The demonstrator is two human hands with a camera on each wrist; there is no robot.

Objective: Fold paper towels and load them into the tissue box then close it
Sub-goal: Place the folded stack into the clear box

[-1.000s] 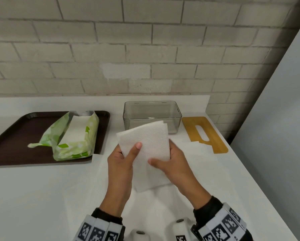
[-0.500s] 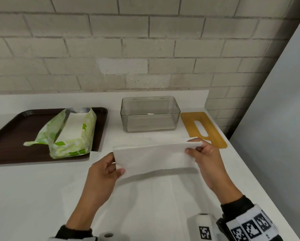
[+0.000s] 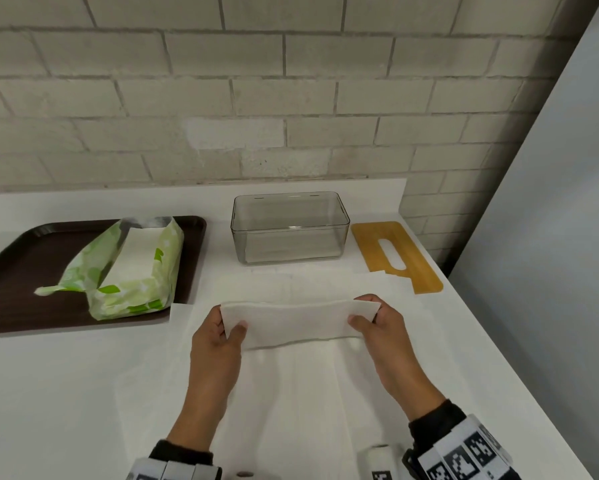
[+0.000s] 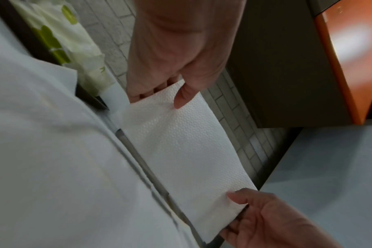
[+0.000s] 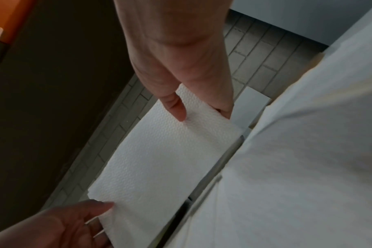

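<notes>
A folded white paper towel (image 3: pixel 300 322) hangs stretched lengthwise between my two hands, above the table in front of the box. My left hand (image 3: pixel 223 329) pinches its left end, thumb on the near face and fingers behind. The right end is pinched the same way by my right hand (image 3: pixel 369 315). The left wrist view shows the towel (image 4: pixel 181 147) with my left thumb on it, and the right wrist view shows the towel (image 5: pixel 159 159) under my right thumb. The clear tissue box (image 3: pixel 289 226) stands open and empty behind. Its wooden slotted lid (image 3: pixel 395 254) lies flat to its right.
Several flat paper towels (image 3: pixel 291 393) lie spread on the white table under my hands. A dark tray (image 3: pixel 14 271) at the left holds an opened green pack of towels (image 3: pixel 128 268). The brick wall is close behind; the table's edge runs along the right.
The towel was upright with my hands close together. It has turned lengthwise, my hands have moved apart to its two ends, and it sits lower and level.
</notes>
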